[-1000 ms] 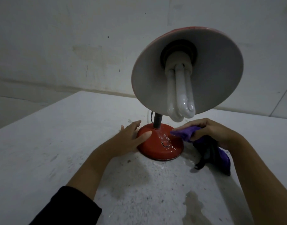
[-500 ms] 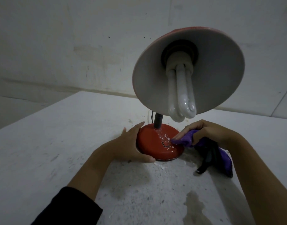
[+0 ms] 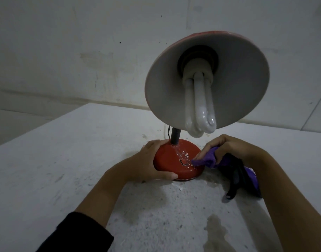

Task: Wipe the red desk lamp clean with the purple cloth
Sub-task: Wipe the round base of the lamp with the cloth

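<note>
Your left hand [image 3: 147, 164] curls around the lamp [image 3: 178, 160] base at its 9 o'clock side. Your right hand [image 3: 228, 150] pinches the cloth [image 3: 205, 160], pressing it at 3 o'clock on the base. The lamp stands mid-surface [image 3: 65, 160].

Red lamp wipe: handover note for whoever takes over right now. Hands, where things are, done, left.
Left hand: grips the left side of the lamp base, steadying it.
Right hand: holds the purple cloth, pressing its leading edge on the right side of the base top.
Red desk lamp stands upright on the white table, shade tilted toward the camera, bulb showing.
Done: wiping at the base has begun; the rest of the cloth trails on the table.
Left: white specks remain on the base top; finish the base, then stem and shade.
</note>
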